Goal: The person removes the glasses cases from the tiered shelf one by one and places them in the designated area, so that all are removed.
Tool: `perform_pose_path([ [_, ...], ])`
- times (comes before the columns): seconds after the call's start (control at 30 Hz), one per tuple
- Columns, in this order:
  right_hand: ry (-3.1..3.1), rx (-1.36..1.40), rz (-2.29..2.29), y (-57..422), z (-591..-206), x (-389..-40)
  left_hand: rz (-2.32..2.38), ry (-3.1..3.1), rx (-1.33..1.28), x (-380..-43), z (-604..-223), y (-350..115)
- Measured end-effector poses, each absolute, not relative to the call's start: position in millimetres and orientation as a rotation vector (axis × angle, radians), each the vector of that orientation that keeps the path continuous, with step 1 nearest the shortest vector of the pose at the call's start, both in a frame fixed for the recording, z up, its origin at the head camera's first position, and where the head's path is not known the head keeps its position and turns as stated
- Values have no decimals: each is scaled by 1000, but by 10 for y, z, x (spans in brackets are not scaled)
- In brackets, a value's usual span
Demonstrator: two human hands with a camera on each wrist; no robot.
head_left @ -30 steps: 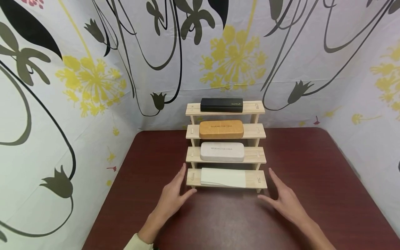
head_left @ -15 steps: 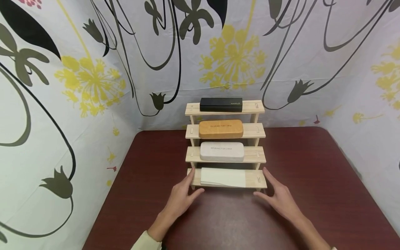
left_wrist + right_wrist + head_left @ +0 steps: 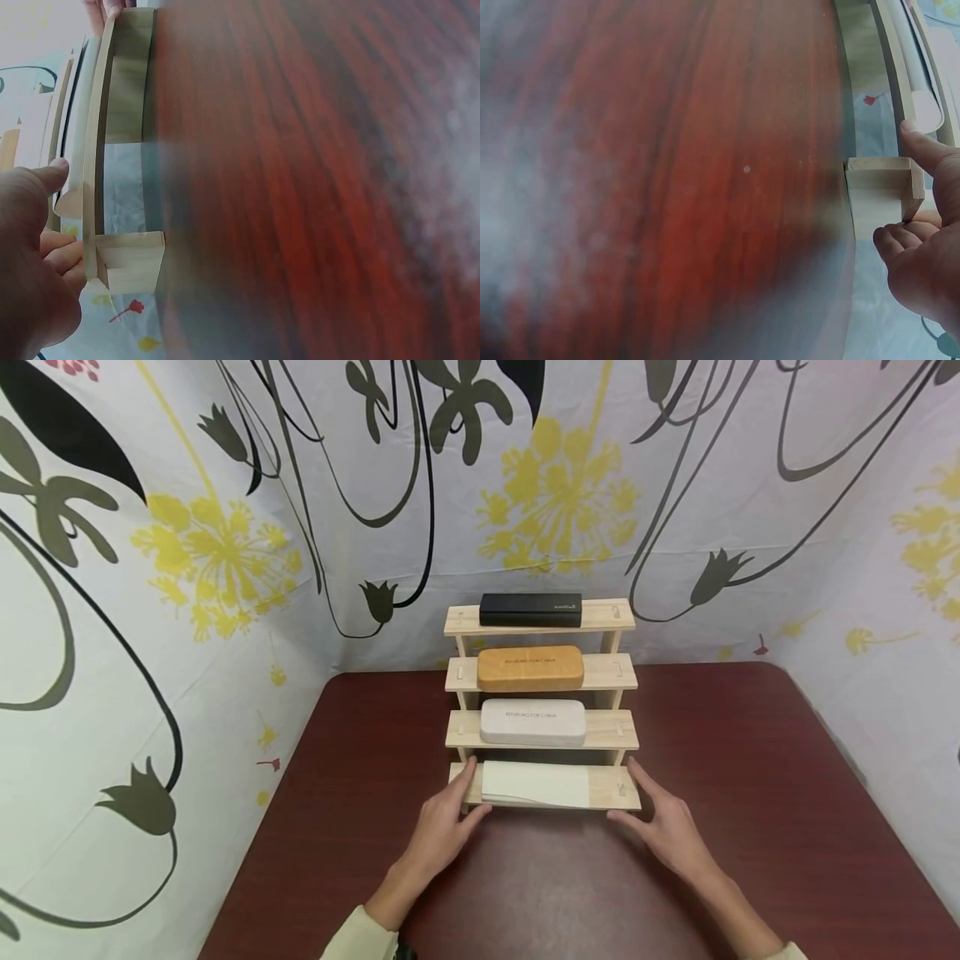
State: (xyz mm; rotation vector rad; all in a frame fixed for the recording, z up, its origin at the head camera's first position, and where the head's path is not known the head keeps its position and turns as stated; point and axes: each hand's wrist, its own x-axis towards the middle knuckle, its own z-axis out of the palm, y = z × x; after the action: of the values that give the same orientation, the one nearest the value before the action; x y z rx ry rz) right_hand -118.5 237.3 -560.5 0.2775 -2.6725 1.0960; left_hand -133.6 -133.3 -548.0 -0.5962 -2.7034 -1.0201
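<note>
A wooden four-tier step rack (image 3: 610, 675) stands on the table. My left hand (image 3: 437, 833) holds the left end of its lowest shelf, index finger over the top and thumb at the front edge. At the opposite end my right hand (image 3: 672, 835) holds the same shelf, and in the right wrist view the thumb (image 3: 922, 142) meets the front edge while the other fingers curl by the end. On the tiers, from top down, lie a black case (image 3: 531, 611), a tan glasses case (image 3: 530, 669), a white glasses case (image 3: 533, 723) and a folded off-white sheet (image 3: 536, 784).
The dark red-brown table (image 3: 540, 893) reaches out on both sides of the rack. Behind it and at the sides hangs a white cloth (image 3: 442, 552) printed with grey and yellow flowers, close to the table's back edge.
Both hands have moved inward, from beside the rack onto the ends of its lowest shelf. The rack and the things on it stand practically where they were.
</note>
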Motion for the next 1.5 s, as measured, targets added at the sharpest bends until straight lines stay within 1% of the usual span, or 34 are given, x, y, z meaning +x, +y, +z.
perform_pose_path([
  [0.77,-2675,278,1107,2397,-5588,-1247,-1004,-2696,-602,-1412,-5495,-1184],
  [1.5,-2714,260,1095,2430,-5553,-1267,-1080,-2652,-650,-1456,-5504,-1187],
])
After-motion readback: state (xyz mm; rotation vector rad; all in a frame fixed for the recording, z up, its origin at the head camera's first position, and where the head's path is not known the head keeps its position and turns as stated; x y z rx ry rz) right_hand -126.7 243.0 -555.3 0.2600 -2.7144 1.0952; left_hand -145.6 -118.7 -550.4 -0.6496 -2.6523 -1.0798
